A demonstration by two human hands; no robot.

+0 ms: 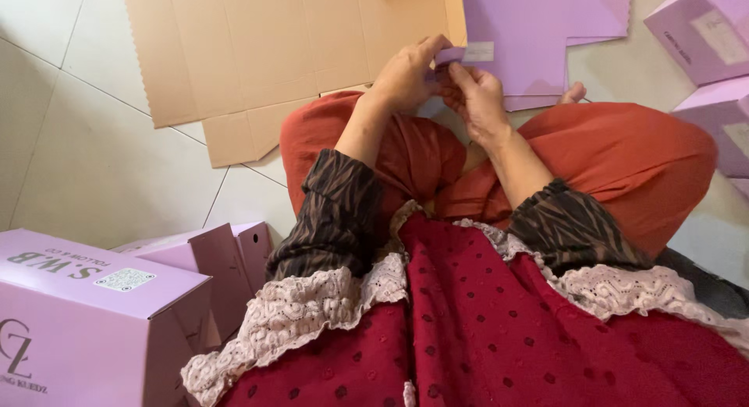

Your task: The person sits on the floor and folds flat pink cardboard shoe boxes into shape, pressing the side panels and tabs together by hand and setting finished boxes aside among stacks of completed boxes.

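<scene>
I sit cross-legged on a tiled floor in orange trousers and a dark red top. My left hand (406, 75) and my right hand (477, 101) meet above my knees, both pinching a small flap at the near edge of a flat, unfolded lilac cardboard box blank (538, 28). The blank lies on the floor ahead of me, partly over a brown cardboard sheet (273, 48). My fingers cover the flap's end.
Assembled lilac boxes stand at my near left (86, 313), with a half-folded one (226, 255) beside them. More lilac boxes (702, 32) sit at the far right. The brown sheet spreads across the floor tiles at the upper left.
</scene>
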